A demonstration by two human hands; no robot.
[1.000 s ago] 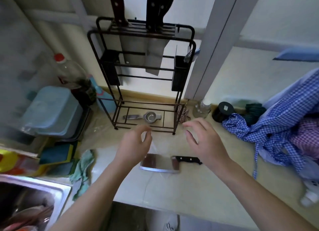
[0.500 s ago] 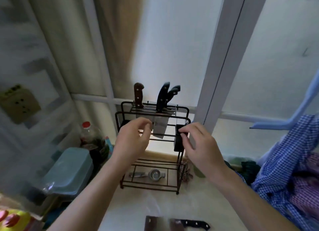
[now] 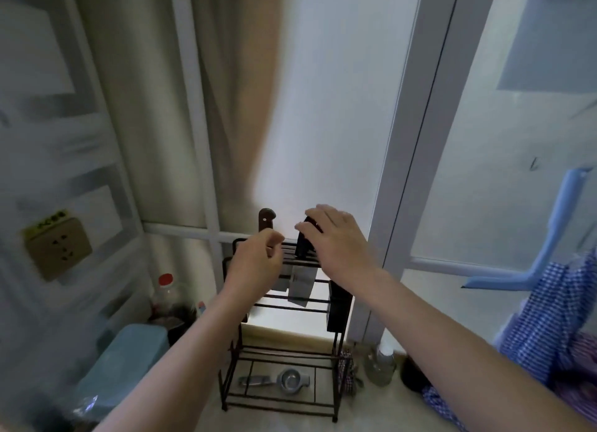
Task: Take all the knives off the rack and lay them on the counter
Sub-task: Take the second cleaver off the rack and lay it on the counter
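Observation:
A dark wire rack point(image 3: 336, 360) stands on the counter against the window. A brown-handled knife point(image 3: 266, 220) sticks up from its top slots on the left. A black-handled knife point(image 3: 303, 245) stands to its right, its steel blade point(image 3: 301, 286) hanging below the top bars. My right hand point(image 3: 336, 237) curls over the black handle from above, fingers around it. My left hand point(image 3: 258, 263) hovers in front of the rack's top left, fingers loosely curled and holding nothing. Any other black handle is hidden behind my right hand.
A metal squeezer point(image 3: 281, 381) lies on the rack's bottom shelf. Left of the rack stand a red-capped bottle point(image 3: 164, 292) and a teal box point(image 3: 122, 363). A small glass jar point(image 3: 381, 363) and blue checked cloth point(image 3: 549, 328) sit to the right. A wall socket point(image 3: 58, 247) is at left.
The view tilted further up, so the cleaver on the counter has left the frame. My right hand rose from beside the rack onto the black handle; my left hand rose slightly.

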